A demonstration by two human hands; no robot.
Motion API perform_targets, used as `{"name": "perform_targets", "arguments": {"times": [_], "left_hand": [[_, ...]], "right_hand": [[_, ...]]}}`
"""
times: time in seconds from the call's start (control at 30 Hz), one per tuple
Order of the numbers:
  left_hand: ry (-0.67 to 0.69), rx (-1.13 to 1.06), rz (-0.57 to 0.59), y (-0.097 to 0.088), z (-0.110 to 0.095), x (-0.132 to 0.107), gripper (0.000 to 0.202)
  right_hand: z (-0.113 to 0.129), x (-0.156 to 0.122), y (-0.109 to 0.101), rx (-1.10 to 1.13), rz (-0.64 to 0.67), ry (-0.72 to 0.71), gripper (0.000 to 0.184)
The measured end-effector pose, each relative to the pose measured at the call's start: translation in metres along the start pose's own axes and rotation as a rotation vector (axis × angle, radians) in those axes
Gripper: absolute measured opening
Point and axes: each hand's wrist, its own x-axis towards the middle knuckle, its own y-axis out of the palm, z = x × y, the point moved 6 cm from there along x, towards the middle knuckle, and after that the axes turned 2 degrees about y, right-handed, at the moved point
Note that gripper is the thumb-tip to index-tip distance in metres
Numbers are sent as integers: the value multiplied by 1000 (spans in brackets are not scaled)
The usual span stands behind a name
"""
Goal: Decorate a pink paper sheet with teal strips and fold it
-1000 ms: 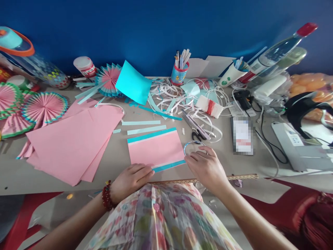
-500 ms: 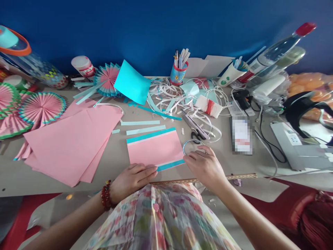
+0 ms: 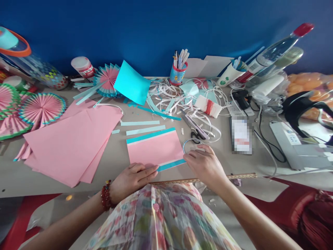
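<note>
At the left edge of the tabletop point(image 3: 15, 177) lie pleated pink paper fans point(image 3: 41, 108) with teal rims. Just to their right, toward the near edge, a loose stack of pink sheets point(image 3: 70, 146) lies flat. Behind the stack, near the far edge, a teal sheet point(image 3: 132, 82) stands tilted against another fan. Two pale teal strips point(image 3: 142, 126) lie side by side nearer the middle.

The pink card point(image 3: 156, 149) lies flat in the middle of the tabletop, close to the near edge. A teal band runs along its far edge and another along its near edge.

The person's left hand point(image 3: 131, 178) rests palm down at the near edge of the card, with a red bead bracelet point(image 3: 105, 196) on the wrist. Its fingers point(image 3: 148, 170) are straight and pressed together, lying flat on the paper.

The right hand point(image 3: 206, 166) is at the card's near right corner. Its fingers point(image 3: 191, 157) are curled and bunched, and their tips touch that corner. Whether they pinch the paper or only press on it cannot be told.

Just beyond those fingertips a thin ring point(image 3: 191, 139) lies on the tabletop beside the card's right edge. Scissors point(image 3: 194, 129) lie behind it among curled white paper trimmings point(image 3: 169, 95). A pen cup point(image 3: 178, 73) stands at the far edge.

Further right lie a flat blurred object point(image 3: 241, 134) and, toward the right edge, a power strip point(image 3: 293, 146). A clear bottle point(image 3: 275, 52) with a red cap leans at the far right corner.
</note>
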Motion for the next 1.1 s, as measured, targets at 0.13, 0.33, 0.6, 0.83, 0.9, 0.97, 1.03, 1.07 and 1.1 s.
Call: {"name": "perform_targets", "arguments": {"times": [0.13, 0.33, 0.6, 0.83, 0.9, 0.97, 1.03, 1.07, 1.1], "left_hand": [[2, 35, 27, 3, 0, 0, 43], [42, 204, 85, 4, -1, 4, 44], [102, 173, 119, -6, -2, 21, 48], [217, 93, 126, -4, -5, 38, 53], [213, 64, 121, -3, -6, 44, 55], [181, 62, 155, -1, -6, 51, 53], [143, 74, 208, 2, -6, 57, 52], [133, 79, 236, 4, -6, 60, 52], [131, 83, 261, 4, -5, 62, 52]], "right_hand": [[0, 2, -2, 17, 10, -7, 23], [0, 5, -9, 26, 16, -30, 24], [2, 9, -9, -39, 17, -65, 25], [4, 10, -9, -67, 7, -67, 22], [3, 10, -10, -65, 3, -72, 21], [3, 10, -10, -64, 4, -77, 20], [2, 10, -9, -68, 16, -79, 20], [2, 10, -8, -70, 25, -79, 19], [2, 10, -8, -67, 34, -78, 19]]}}
